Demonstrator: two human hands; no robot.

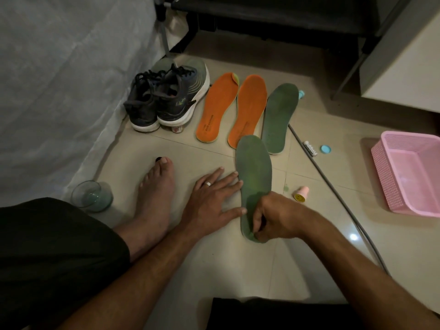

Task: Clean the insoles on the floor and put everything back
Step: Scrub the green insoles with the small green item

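Glass (91, 196) near left on floor; shoes (166, 98) far left by bed. Left hand (212, 198) flat, grip spread, fingertips touching near green insole (254, 172). Right hand (276, 217) grip pinching its heel end. Far: 2 orange insoles (233, 106), 2nd green insole (279, 115). Pink basket (409, 172) right.

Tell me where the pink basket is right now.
In the head view the pink basket sits on the floor at the far right edge, right of the grey cable and the small blue cap, well away from both hands.
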